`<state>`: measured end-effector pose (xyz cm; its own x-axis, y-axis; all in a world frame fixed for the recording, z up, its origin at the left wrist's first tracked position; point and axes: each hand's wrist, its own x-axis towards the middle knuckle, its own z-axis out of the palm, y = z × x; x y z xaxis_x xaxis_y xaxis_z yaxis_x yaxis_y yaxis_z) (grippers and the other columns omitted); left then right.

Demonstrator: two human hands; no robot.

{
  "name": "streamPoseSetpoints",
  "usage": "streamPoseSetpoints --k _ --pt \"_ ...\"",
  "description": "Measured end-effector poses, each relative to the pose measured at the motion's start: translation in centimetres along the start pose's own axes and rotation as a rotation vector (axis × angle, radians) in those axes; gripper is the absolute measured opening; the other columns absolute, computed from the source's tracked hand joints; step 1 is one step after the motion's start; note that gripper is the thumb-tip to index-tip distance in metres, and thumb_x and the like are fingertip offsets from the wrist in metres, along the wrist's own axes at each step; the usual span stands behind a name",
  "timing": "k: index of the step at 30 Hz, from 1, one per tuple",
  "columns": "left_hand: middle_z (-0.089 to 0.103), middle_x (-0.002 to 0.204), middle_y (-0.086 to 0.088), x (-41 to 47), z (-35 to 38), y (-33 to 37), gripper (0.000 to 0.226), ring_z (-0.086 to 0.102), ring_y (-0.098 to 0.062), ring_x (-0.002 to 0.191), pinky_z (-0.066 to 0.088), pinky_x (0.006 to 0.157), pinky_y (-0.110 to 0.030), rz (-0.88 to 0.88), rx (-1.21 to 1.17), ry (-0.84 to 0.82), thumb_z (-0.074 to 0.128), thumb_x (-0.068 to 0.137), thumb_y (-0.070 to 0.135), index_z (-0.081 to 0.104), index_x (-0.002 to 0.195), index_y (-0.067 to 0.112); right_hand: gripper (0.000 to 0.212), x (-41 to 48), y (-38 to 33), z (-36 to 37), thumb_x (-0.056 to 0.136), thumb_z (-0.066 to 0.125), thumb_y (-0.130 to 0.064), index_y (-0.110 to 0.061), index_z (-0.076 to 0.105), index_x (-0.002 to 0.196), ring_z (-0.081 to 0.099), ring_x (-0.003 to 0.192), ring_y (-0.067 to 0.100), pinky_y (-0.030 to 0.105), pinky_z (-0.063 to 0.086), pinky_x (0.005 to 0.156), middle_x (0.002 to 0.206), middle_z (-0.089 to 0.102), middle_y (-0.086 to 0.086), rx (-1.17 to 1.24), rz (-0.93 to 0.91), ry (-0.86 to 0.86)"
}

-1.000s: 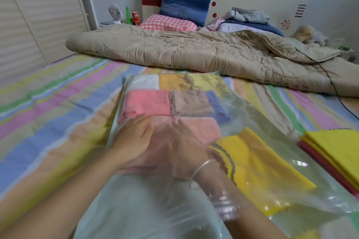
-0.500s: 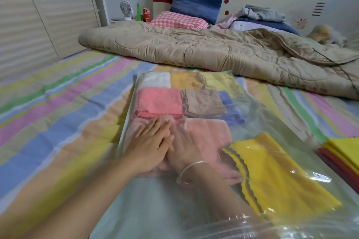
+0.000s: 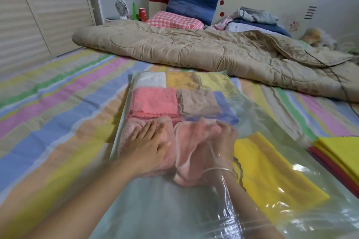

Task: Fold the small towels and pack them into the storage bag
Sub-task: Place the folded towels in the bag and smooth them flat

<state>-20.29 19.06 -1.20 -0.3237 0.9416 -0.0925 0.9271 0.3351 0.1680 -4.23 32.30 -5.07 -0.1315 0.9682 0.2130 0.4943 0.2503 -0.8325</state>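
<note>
A clear plastic storage bag (image 3: 155,209) lies on the striped bed. Folded towels fill its far end: white (image 3: 151,80), orange (image 3: 180,80), coral (image 3: 155,101), tan (image 3: 198,101) and blue (image 3: 225,106). My left hand (image 3: 149,145) presses flat on top of the bag over a pale pink towel (image 3: 128,136). Inside the bag, my right hand (image 3: 221,147) grips the far edge of a rumpled salmon towel (image 3: 190,145). A yellow towel (image 3: 268,169) lies flat in the bag to its right.
A stack of yellow and red cloths (image 3: 342,149) lies outside the bag at the right edge. A beige quilt (image 3: 194,50) stretches across the bed behind, with a black cable (image 3: 338,77) over it. Pillows and clothes sit at the headboard.
My right hand has shifted right inside the bag and the salmon towel has bunched up around it. The left hand has stayed flat on the pale pink towel.
</note>
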Motion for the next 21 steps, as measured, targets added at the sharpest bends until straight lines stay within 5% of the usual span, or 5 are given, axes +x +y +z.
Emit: streamPoseSetpoints --k 3,4,7,10,21 --pt "-0.016 0.160 0.004 0.1 0.1 -0.2 0.060 -0.016 -0.010 0.147 -0.012 0.119 -0.036 0.006 -0.007 0.008 0.017 0.100 0.042 -0.011 0.152 0.028 0.101 -1.2 -2.1 -0.7 0.077 -0.009 -0.058 0.012 0.047 0.123 0.056 0.086 0.041 0.059 0.042 0.091 0.095 -0.001 0.062 -0.119 0.008 -0.635" --pt "-0.016 0.160 0.005 0.1 0.1 -0.2 0.060 -0.016 -0.010 0.146 -0.012 0.119 -0.036 0.011 -0.005 0.009 0.016 0.100 0.043 -0.011 0.152 0.028 0.138 -1.9 -4.2 -0.6 0.036 0.005 -0.095 0.011 0.055 0.111 0.061 0.082 0.034 0.053 0.051 0.082 0.106 0.056 -0.021 -0.099 -0.226 -0.705" --pt "-0.016 0.159 0.006 0.1 0.3 -0.5 0.065 -0.016 -0.009 0.146 -0.011 0.119 -0.036 0.019 -0.002 0.016 0.007 0.093 0.051 -0.011 0.151 0.028 0.063 -2.3 -3.2 -0.6 0.085 0.041 -0.026 0.020 0.038 0.128 0.046 0.128 0.037 0.044 0.034 0.108 0.136 0.046 0.032 -0.126 -0.636 -1.048" --pt "-0.015 0.160 0.006 0.2 0.4 -0.6 0.061 -0.016 -0.008 0.146 -0.011 0.120 -0.035 0.009 -0.017 0.020 0.014 0.098 0.049 -0.011 0.151 0.029 0.060 -1.8 -2.6 1.8 0.096 0.024 -0.022 -0.012 0.003 0.152 0.002 0.148 0.019 0.030 0.010 0.120 0.160 -0.005 0.008 -0.380 -0.424 -0.276" --pt "-0.014 0.160 0.005 0.4 0.9 -0.8 0.069 -0.014 -0.009 0.147 -0.011 0.120 -0.035 0.020 -0.011 0.044 0.006 0.092 0.059 -0.010 0.151 0.027 0.057 -3.1 -3.0 0.7 0.085 0.023 -0.036 -0.019 0.042 0.137 0.039 0.133 0.027 0.042 0.034 0.107 0.144 0.038 0.007 -0.567 -0.352 -0.291"
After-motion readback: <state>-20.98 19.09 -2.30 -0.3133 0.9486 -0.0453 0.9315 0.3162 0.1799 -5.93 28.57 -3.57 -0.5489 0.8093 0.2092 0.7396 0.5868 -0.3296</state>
